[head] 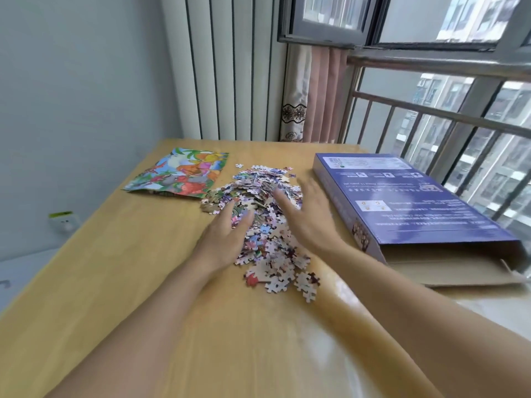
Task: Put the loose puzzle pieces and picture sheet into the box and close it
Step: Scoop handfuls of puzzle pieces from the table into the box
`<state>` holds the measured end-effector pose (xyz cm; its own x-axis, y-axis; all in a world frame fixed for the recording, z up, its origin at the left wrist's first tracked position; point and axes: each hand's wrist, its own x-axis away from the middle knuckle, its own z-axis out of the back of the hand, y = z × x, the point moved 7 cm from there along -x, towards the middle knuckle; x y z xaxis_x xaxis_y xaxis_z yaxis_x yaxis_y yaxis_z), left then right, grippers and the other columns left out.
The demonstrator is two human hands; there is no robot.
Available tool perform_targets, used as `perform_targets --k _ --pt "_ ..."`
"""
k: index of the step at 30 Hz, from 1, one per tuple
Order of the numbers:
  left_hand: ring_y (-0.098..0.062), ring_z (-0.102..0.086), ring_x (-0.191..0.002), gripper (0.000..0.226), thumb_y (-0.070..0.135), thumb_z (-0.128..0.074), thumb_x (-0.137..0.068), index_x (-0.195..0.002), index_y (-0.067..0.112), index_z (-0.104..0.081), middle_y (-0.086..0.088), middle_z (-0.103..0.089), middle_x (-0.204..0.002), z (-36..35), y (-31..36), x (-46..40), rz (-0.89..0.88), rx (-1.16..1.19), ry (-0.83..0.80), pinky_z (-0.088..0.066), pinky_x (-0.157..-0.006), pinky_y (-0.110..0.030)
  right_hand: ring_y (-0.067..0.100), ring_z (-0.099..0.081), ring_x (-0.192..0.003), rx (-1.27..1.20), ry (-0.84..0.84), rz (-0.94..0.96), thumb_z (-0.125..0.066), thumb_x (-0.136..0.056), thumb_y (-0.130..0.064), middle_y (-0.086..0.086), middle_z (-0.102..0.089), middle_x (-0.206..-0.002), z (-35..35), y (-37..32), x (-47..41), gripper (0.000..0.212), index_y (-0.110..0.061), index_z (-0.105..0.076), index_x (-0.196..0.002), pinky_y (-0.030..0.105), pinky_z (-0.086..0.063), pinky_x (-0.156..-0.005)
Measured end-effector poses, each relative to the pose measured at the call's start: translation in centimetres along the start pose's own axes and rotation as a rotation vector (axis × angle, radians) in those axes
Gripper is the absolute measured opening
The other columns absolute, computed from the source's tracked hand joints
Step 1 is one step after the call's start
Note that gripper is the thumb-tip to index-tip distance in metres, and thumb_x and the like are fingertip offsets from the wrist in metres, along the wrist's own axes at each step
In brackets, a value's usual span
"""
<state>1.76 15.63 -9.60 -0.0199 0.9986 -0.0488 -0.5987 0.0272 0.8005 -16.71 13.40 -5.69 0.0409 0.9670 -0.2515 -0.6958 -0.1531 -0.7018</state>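
A heap of loose puzzle pieces lies in the middle of the wooden table. My left hand rests on the heap's left side with fingers straight. My right hand lies flat against the heap's right side, fingers extended. The colourful picture sheet lies flat at the table's far left. The blue puzzle box lies on the right with its near end open, showing the brown cardboard inside.
A window with metal railing runs along the right behind the box. A curtain hangs at the far corner. A wall socket sits low on the left wall.
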Motion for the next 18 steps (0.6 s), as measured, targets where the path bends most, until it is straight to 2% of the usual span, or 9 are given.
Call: perform_targets --k 2,4,6,8,11,14,15,17,18 --pt "-0.011 -0.006 -0.152 0.11 0.091 -0.042 -0.071 -0.159 0.031 -0.011 0.009 -0.009 -0.166 0.4 0.3 0.3 -0.053 -0.048 -0.064 -0.013 -0.123 -0.042 0.024 -0.016 -0.153 0.107 0.066 -0.067 -0.035 -0.091 -0.076 0.007 -0.023 -0.165 1.3 1.6 -3.2 0.089 -0.014 -0.028 -0.156 0.05 -0.017 -0.124" --pt "-0.01 0.014 -0.151 0.139 0.104 -0.043 -0.045 -0.158 0.036 0.0 0.014 0.008 -0.165 0.3 0.9 0.9 -0.127 -0.247 -0.131 -0.003 -0.123 -0.049 0.029 -0.016 -0.152 0.203 0.038 -0.172 -0.029 -0.092 -0.076 0.014 -0.023 -0.163 1.4 3.6 -5.3 0.092 -0.007 -0.03 -0.154 0.051 -0.021 -0.122" --pt "-0.012 0.028 -0.147 0.153 0.105 -0.05 -0.03 -0.154 0.042 0.014 0.019 0.022 -0.162 -0.6 1.4 1.6 -0.17 -0.396 -0.183 0.004 -0.122 -0.055 0.033 -0.011 -0.153 0.26 -0.027 -0.254 -0.024 -0.092 -0.078 0.018 -0.017 -0.164 0.3 4.6 -6.1 0.096 -0.005 -0.026 -0.155 0.051 -0.018 -0.122" --pt "-0.015 0.034 -0.145 0.159 0.103 -0.055 -0.024 -0.151 0.044 0.021 0.019 0.029 -0.159 -1.9 1.6 2.2 -0.172 -0.496 -0.218 0.008 -0.12 -0.056 0.039 -0.017 -0.15 0.251 -0.094 -0.366 -0.02 -0.09 -0.082 0.021 -0.022 -0.162 -0.9 5.2 -6.1 0.1 -0.005 -0.029 -0.154 0.053 -0.017 -0.12" --pt "-0.019 0.029 -0.148 0.156 0.102 -0.056 -0.026 -0.152 0.045 0.018 0.017 0.024 -0.161 -2.3 1.1 1.9 -0.133 -0.535 -0.18 0.008 -0.121 -0.054 0.04 -0.039 -0.136 0.279 -0.132 -0.348 -0.019 -0.087 -0.085 0.023 -0.046 -0.145 -1.8 5.2 -5.8 0.101 -0.006 -0.045 -0.144 0.05 -0.032 -0.113" --pt "-0.018 0.014 -0.152 0.144 0.103 -0.052 -0.036 -0.155 0.044 0.003 0.015 0.012 -0.165 -1.5 0.6 0.9 -0.127 -0.467 -0.117 -0.004 -0.124 -0.049 0.026 -0.055 -0.116 0.066 -0.237 -0.193 -0.024 -0.08 -0.092 0.003 -0.063 -0.116 -2.7 3.7 -4.3 0.09 -0.019 -0.061 -0.118 0.04 -0.047 -0.092" --pt "-0.016 0.009 -0.153 0.139 0.102 -0.052 -0.04 -0.156 0.042 -0.003 0.015 0.008 -0.165 -1.3 0.5 0.6 -0.131 -0.431 -0.101 -0.008 -0.124 -0.047 0.023 -0.053 -0.122 0.003 -0.283 -0.15 -0.028 -0.076 -0.094 0.002 -0.061 -0.127 -2.7 3.3 -3.6 0.096 -0.019 -0.058 -0.128 0.04 -0.045 -0.099" --pt "-0.013 -0.002 -0.152 0.127 0.094 -0.057 -0.053 -0.157 0.035 -0.014 0.013 -0.001 -0.165 -0.8 0.1 0.2 -0.129 -0.357 -0.06 -0.015 -0.123 -0.042 0.019 -0.04 -0.141 -0.089 -0.384 -0.061 -0.046 -0.074 -0.091 -0.001 -0.04 -0.157 -2.0 2.2 -2.1 0.106 -0.02 -0.036 -0.153 0.044 -0.034 -0.115" --pt "-0.013 -0.008 -0.151 0.12 0.088 -0.06 -0.06 -0.157 0.031 -0.019 0.01 -0.007 -0.165 -0.5 -0.1 0.0 -0.133 -0.327 -0.03 -0.019 -0.122 -0.039 0.017 -0.033 -0.146 -0.105 -0.436 -0.005 -0.058 -0.073 -0.085 -0.005 -0.03 -0.163 -1.3 1.5 -1.5 0.108 -0.024 -0.028 -0.157 0.041 -0.029 -0.118"
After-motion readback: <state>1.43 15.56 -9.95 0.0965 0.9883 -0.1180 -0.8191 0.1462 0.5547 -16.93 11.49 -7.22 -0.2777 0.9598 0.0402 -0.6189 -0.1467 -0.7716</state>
